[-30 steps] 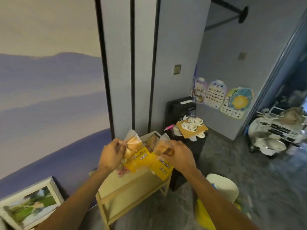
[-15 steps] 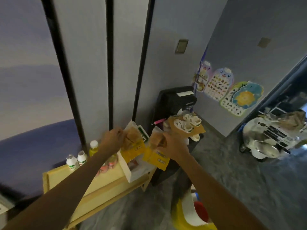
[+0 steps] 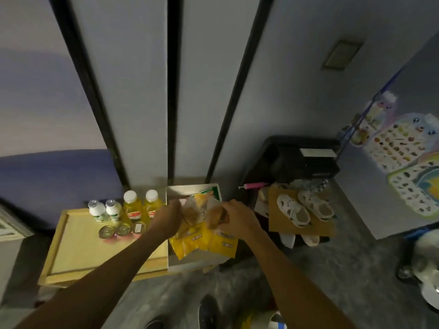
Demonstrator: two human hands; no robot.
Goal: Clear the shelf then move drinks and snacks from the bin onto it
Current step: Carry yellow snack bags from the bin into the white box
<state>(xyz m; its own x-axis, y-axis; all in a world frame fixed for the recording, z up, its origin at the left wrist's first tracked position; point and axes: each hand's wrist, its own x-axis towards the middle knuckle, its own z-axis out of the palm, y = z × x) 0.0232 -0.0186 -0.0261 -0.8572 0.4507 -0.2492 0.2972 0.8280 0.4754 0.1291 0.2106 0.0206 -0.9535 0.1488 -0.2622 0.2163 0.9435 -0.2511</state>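
I hold two yellow snack packets over a white bin (image 3: 171,260) that stands on the right end of the pale wooden shelf (image 3: 78,255). My left hand (image 3: 167,218) grips the left packet (image 3: 187,241) by its clear top. My right hand (image 3: 234,219) grips the right packet (image 3: 223,243) the same way. A green-and-white packet (image 3: 206,193) lies deeper in the bin. On the shelf stand two small white bottles (image 3: 105,211), two yellow drink bottles (image 3: 140,206) and three small cups (image 3: 122,230) in front of them.
A dark cabinet (image 3: 299,160) stands right of the shelf, with white clogs (image 3: 304,208) on a cardboard sheet and a pink pen (image 3: 254,185). Posters hang on the right wall. My shoes (image 3: 206,314) are on the grey floor below. A picture frame (image 3: 9,224) leans at far left.
The view has tilted down and closer to the shelf. Both hands have carried the packets down over the bin. The bottles and cups on the shelf have come into sight.
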